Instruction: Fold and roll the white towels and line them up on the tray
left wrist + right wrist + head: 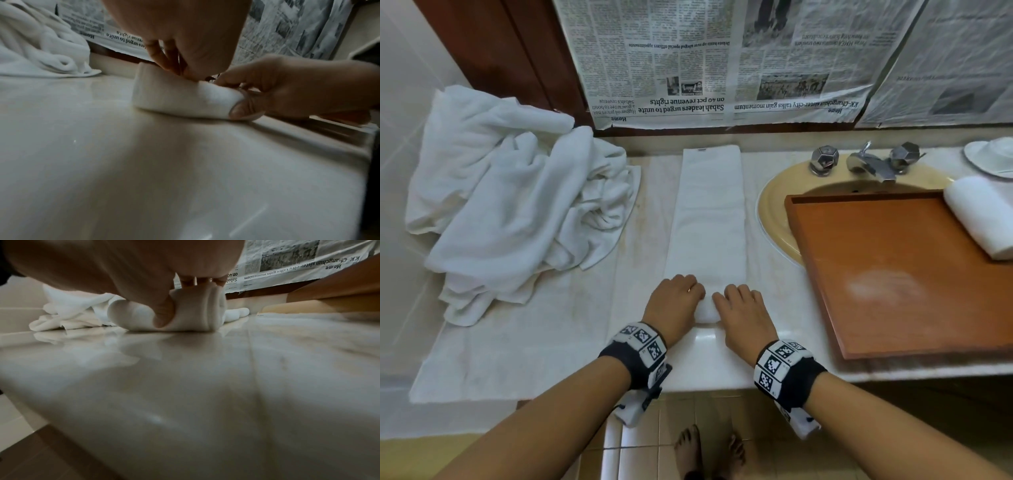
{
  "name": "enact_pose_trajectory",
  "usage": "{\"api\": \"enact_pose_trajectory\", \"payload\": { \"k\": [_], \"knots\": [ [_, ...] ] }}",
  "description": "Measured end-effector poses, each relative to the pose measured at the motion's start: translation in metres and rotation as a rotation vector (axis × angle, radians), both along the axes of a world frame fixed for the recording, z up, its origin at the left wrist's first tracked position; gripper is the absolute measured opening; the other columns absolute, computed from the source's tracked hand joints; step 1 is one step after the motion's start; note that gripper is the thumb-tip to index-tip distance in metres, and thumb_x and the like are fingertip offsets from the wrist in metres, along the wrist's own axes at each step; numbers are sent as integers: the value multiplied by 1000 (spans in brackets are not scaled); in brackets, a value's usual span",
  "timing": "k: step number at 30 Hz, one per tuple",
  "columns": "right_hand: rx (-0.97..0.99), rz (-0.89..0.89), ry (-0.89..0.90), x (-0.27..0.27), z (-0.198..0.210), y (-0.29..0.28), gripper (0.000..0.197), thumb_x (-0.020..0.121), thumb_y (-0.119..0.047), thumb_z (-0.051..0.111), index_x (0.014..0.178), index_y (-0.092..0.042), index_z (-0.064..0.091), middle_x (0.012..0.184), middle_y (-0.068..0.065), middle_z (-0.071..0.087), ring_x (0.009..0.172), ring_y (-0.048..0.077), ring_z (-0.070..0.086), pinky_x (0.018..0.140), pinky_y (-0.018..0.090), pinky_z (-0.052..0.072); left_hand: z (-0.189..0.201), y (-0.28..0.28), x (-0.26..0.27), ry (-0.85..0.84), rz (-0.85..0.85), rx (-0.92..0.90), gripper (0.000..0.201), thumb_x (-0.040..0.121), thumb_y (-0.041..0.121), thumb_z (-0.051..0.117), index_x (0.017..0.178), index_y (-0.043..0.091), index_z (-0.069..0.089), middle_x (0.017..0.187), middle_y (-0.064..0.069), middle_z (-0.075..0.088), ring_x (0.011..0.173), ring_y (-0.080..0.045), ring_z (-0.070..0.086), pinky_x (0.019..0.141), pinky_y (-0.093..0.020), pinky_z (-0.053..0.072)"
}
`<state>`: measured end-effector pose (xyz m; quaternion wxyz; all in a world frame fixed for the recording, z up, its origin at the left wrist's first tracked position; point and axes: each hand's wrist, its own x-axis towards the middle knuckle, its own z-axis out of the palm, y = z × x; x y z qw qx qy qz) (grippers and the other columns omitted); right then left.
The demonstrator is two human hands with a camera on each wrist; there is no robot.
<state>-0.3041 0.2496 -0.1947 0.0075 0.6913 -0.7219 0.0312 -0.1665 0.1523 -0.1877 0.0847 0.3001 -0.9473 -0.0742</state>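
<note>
Both left hand (677,301) and right hand (743,313), fingers curled onto the rolled near end of folded white towel (707,219) on tabletop (722,363), wooden tray (887,274) right.

Newspaper (722,61) taped on wall; chrome faucet (866,162) behind yellow sink (774,212).

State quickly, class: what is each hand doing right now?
Left hand: fingers curled round the rolled near end of the long folded white towel.
Right hand: grips the same roll, thumb tucked against it.
</note>
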Motion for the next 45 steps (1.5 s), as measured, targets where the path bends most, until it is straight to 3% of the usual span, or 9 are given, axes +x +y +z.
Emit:
{"api": "enact_pose_trajectory", "payload": {
  "k": [6,12,17,21,25,34,37,41,45],
  "knots": [
    [88,23,-45,-8,3,-5,41,35,-3,76,72,-13,62,69,3,53,62,23,52,56,31,42,-7,20,16,53,-33,63,40,79,33,47,97,6,71,93,-6,67,77,-24,65,60,-28,52],
    [298,-91,-389,-24,23,-12,37,82,-14,65,118,-16,62,110,6,63,104,25,55,88,29,37,-15,27,19,16,-158,-6,54,69,39,76,106,1,65,95,-12,64,81,-28,61,59,-31,51],
    [325,-336,-662,-27,28,-20,24,73,-6,71,92,-15,60,89,2,59,90,25,58,70,27,46,-11,21,11,-24,-119,-37,50,61,42,85,95,8,71,80,-6,59,68,-25,56,55,-29,44],
    [169,-227,-444,-18,19,-14,28,79,-9,59,107,-15,59,107,-1,50,108,22,44,84,27,37,-6,7,4,-96,-108,-2,41,54,38,86,84,14,72,72,-2,60,62,-22,57,53,-26,42],
    [70,-143,-429,-16,13,-3,45,72,-29,54,116,-17,58,115,-1,49,109,21,41,83,29,28,8,-2,-4,-145,-35,232,43,83,41,70,117,15,65,99,-7,66,92,-28,60,78,-34,46],
    [149,29,-426,-26,12,-7,38,81,-23,74,115,-7,66,110,9,59,104,30,51,93,40,41,6,-6,0,-163,121,634,35,98,27,51,131,17,56,126,-7,50,119,-22,45,103,-36,35],
    [285,-50,-515,-33,21,-22,40,88,-26,68,124,-11,62,120,6,58,115,22,49,97,27,36,1,0,-1,-31,129,356,29,93,23,58,121,20,61,120,-2,51,111,-22,47,93,-39,42],
    [364,-164,-621,-39,21,-37,36,83,-24,72,117,-13,68,120,7,63,117,21,54,100,31,42,2,12,-2,101,6,42,15,75,11,72,90,14,70,89,-3,63,73,-27,62,54,-34,49],
    [207,-251,-440,-29,15,-34,25,86,-28,66,109,-21,62,115,-2,55,116,20,42,93,32,36,-4,18,3,52,-23,34,36,78,41,55,95,13,70,95,-5,64,76,-25,62,54,-31,47]
  ]
}}
